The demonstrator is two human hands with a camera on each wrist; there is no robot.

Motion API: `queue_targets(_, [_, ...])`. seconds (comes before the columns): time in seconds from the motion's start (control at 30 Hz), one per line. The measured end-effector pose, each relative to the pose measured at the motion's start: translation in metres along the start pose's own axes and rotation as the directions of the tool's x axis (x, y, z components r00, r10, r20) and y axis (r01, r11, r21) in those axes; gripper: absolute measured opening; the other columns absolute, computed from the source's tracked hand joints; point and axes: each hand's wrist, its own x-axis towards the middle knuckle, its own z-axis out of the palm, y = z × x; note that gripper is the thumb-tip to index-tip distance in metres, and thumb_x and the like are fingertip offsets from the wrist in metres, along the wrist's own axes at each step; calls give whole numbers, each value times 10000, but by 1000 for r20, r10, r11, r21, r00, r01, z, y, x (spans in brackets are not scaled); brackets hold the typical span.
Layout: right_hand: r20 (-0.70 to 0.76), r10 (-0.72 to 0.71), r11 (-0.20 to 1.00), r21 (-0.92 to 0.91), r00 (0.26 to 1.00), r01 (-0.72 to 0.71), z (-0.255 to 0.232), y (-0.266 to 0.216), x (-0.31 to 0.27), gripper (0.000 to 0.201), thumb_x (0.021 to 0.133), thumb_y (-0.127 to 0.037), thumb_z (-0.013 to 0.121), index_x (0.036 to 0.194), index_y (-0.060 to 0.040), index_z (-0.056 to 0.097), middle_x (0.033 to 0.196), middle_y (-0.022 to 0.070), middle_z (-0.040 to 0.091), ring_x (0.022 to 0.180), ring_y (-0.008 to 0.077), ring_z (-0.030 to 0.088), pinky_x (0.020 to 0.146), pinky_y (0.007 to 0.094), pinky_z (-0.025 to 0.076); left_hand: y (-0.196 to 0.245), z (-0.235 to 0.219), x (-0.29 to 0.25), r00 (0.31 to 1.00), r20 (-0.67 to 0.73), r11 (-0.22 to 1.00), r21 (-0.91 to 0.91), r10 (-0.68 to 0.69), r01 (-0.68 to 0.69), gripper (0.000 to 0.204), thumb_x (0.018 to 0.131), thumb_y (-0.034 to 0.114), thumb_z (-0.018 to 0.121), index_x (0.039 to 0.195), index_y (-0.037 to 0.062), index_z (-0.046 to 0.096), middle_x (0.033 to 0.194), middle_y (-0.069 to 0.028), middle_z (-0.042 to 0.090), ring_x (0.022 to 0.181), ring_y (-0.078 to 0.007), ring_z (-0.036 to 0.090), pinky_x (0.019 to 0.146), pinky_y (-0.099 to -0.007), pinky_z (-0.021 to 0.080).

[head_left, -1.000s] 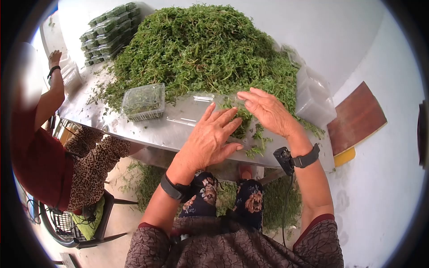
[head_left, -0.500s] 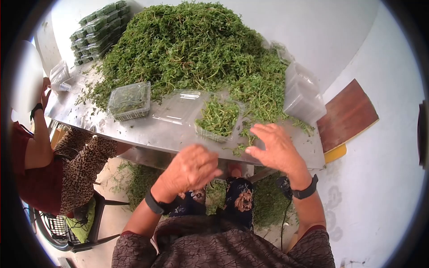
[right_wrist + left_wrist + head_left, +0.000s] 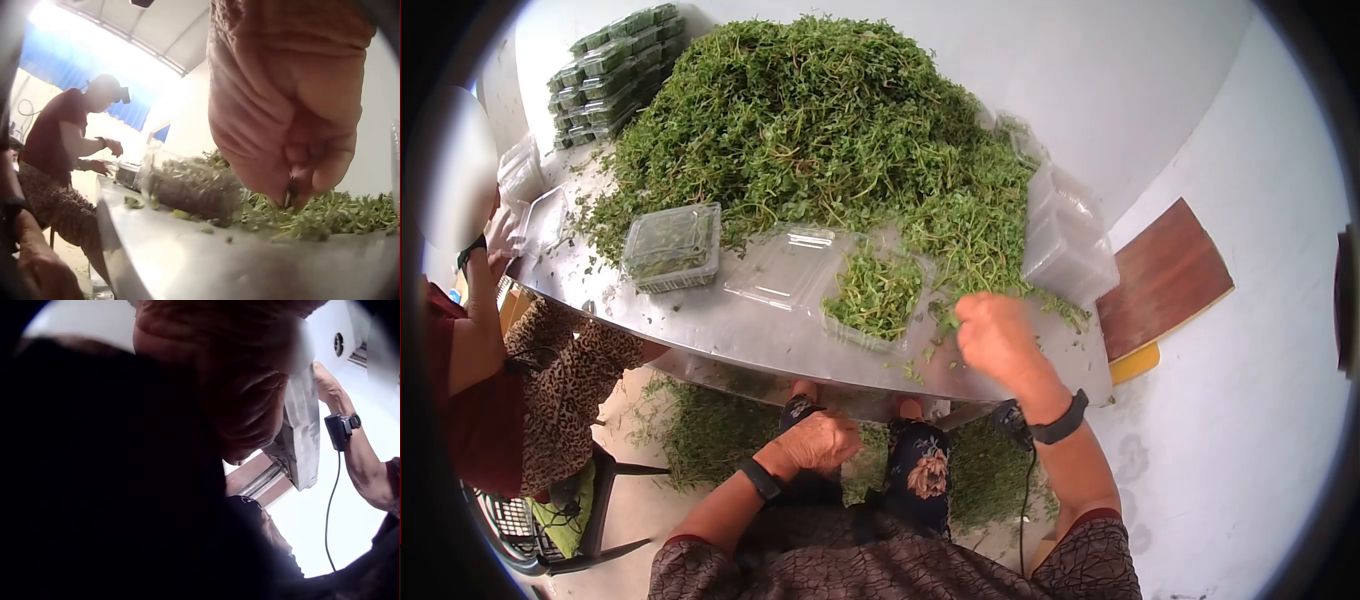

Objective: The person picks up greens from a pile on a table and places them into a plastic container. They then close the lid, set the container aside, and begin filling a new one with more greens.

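Observation:
In the head view my right hand (image 3: 1000, 340) is at the table's front right, beside an open clear plastic box filled with leafy greens (image 3: 872, 295). Its fingers are bunched downward, and in the right wrist view a small dark green sprig (image 3: 290, 192) shows pinched between fingertips and thumb. The box's clear lid (image 3: 785, 265) lies folded back to the left. Loose greens (image 3: 970, 230) spread behind the hand from a tall heap (image 3: 790, 120). My left hand (image 3: 822, 440) hangs above my lap, off the table, fingers loosely curled and nothing seen in them.
A closed box of greens (image 3: 672, 248) sits left on the metal table (image 3: 730, 330). Stacked filled boxes (image 3: 615, 75) stand at the back left, nested clear boxes (image 3: 1068, 240) at the right. A brown board (image 3: 1165, 280) leans by the wall. Another person (image 3: 69, 125) works at the left.
My left hand has drawn back from over the box down to my lap. The right hand came back from the box, then closed its fingers at the loose greens beside it.

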Motion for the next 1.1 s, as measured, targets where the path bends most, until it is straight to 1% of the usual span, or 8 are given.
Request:
queue_targets(0.03, [-60,47,998,54,997,-44,-4,9,4,86,683,-34,594,767,-16,605,701,158,613,665,356,608,633,463,489,-5,10,-1,994,57,990,-102,-96,101,185,801,218,625,719,53,620,775,-104,633,804,-290,627,748,-392,507])
queue_targets(0.17, [-54,208,974,104,977,-202,-15,41,22,146,718,-63,599,853,-20,635,808,169,653,703,329,644,635,399,509,-9,19,0,996,-74,998,-54,-38,34,190,792,230,621,718,55,621,762,-116,629,762,-308,624,709,-410,512])
queue_targets(0.23, [-48,306,951,64,951,-303,-16,45,30,167,705,-97,648,846,-8,638,800,196,662,762,354,650,677,441,512,-10,15,4,990,17,987,-73,-141,142,202,800,242,610,723,56,628,756,-124,627,755,-318,623,709,-420,510])
queue_targets(0.67, [105,404,914,-12,909,-405,9,61,41,211,665,-161,675,658,15,559,638,197,595,658,365,607,632,447,477,-13,15,8,969,49,968,-55,-241,244,216,800,259,604,728,59,640,792,-125,644,788,-327,632,731,-427,513])
queue_targets(0.73, [-53,347,935,92,936,-342,8,66,36,135,652,-111,647,688,8,595,601,201,564,565,333,575,582,429,463,-12,15,7,972,12,971,-52,-234,235,217,796,258,603,726,56,639,787,-127,644,784,-330,636,730,-426,516])
queue_targets(0.87, [-61,448,843,362,892,-399,-12,68,29,116,665,-68,649,734,23,626,579,153,572,507,232,549,522,384,446,-17,25,6,976,-75,979,-44,-204,201,186,777,225,649,693,61,624,710,-117,613,706,-325,620,641,-425,503])
queue_targets(0.93, [-5,461,736,561,887,-379,-30,62,28,115,706,-38,652,777,52,635,593,72,585,510,121,523,470,303,419,-16,25,6,977,-73,979,5,-202,203,194,782,237,648,696,64,630,713,-118,616,710,-328,622,645,-428,506])
queue_targets(1.1, [139,451,549,736,881,-397,-56,39,32,104,763,-43,647,820,41,628,659,-1,575,545,57,496,476,223,400,-11,19,10,965,27,965,19,-262,262,253,829,301,583,751,67,641,766,-127,651,751,-345,635,712,-440,511])
